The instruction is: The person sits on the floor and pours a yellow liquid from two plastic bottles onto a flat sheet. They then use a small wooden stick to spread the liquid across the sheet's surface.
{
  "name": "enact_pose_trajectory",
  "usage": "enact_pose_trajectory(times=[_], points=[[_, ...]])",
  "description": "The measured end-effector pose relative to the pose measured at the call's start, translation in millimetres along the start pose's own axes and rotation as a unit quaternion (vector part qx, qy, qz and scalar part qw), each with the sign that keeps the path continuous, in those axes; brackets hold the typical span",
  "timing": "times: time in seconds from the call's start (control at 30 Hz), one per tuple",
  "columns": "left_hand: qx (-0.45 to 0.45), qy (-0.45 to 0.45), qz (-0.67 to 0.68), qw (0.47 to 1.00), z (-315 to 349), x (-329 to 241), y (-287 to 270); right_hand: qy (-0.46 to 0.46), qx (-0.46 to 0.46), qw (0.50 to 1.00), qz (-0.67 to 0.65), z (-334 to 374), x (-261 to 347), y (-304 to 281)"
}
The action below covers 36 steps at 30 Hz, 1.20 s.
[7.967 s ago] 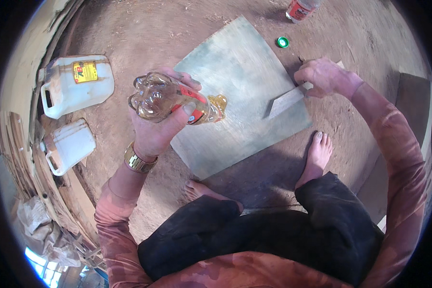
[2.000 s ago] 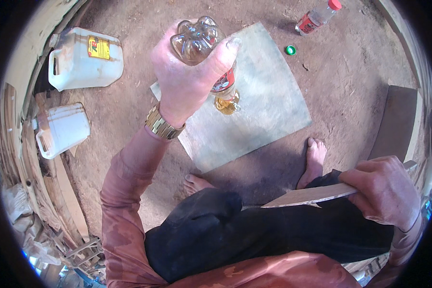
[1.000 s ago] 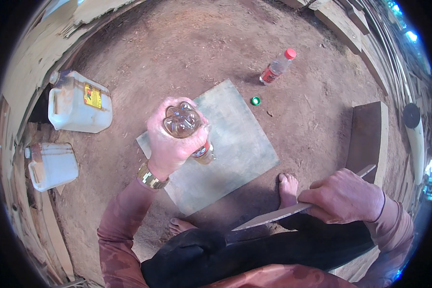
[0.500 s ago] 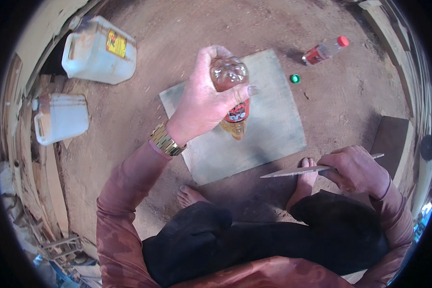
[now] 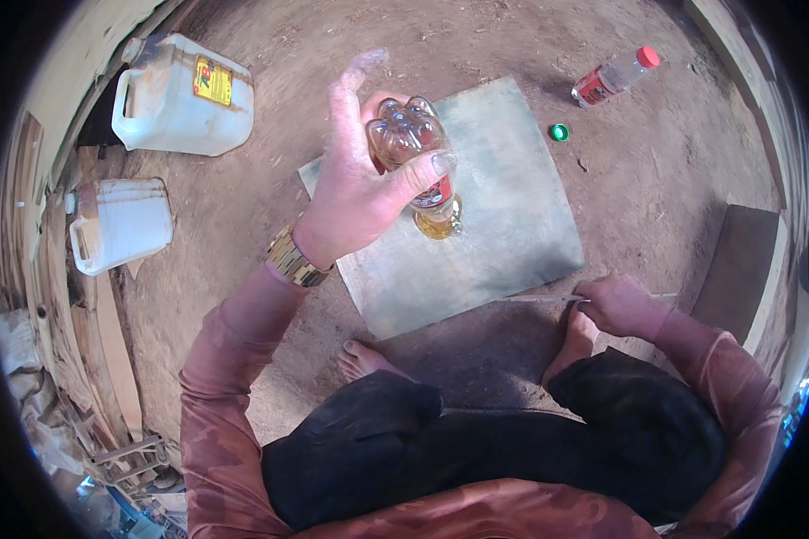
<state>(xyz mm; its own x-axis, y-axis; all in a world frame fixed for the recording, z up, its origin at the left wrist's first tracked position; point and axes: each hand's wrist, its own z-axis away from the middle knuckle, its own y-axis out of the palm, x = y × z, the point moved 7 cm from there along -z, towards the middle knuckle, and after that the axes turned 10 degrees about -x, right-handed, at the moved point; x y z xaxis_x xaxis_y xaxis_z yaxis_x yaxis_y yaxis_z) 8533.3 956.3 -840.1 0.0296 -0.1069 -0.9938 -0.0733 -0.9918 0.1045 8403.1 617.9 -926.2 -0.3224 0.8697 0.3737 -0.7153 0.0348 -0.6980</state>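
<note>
My left hand grips a clear plastic bottle with a red label and amber liquid. The bottle is tipped neck-down above a pale grey-green sheet; whether liquid is leaving the mouth, I cannot tell. One finger sticks up off the bottle while the thumb presses its side. My right hand is closed round a thin flat strip, seen edge-on, close to the sheet's near right corner. Beyond the sheet's right edge lies a green bottle cap on the dirt.
A second bottle with a red cap lies at the far right. Two stained white jerrycans, a large one and a smaller one, are on the left. A dark board leans at the right. My bare feet flank the sheet's near edge.
My left hand has shifted slightly left, with one finger now raised and the bottle's base tilted leftward. My right hand has moved up and left, bringing the strip toward the sheet.
</note>
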Motion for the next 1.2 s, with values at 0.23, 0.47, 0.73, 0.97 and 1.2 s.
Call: enact_pose_trajectory(times=[0.23,0.47,0.73,0.97,1.2], points=[[-0.001,0.025,-0.008,1.000,1.8,-9.2,-0.7,0.032,0.031,0.999,0.022,9.4,-15.1,50.2],[-0.019,0.033,0.008,0.999,5.1,-10.3,-3.8,0.032,0.021,0.999,-0.004,-7.6,-2.4,26.9],[-0.010,0.061,-0.046,0.997,6.3,-7.7,12.7,-0.097,-0.195,0.968,-0.127,-83.5,91.0,-100.1],[-0.156,0.116,-0.092,0.977,15.7,-20.5,6.8,-0.081,-0.353,0.839,-0.407,-139.7,142.1,-92.0],[-0.028,0.027,0.016,0.999,12.6,12.1,7.8,-0.083,-0.248,0.865,-0.429,-162.7,133.4,-67.2]])
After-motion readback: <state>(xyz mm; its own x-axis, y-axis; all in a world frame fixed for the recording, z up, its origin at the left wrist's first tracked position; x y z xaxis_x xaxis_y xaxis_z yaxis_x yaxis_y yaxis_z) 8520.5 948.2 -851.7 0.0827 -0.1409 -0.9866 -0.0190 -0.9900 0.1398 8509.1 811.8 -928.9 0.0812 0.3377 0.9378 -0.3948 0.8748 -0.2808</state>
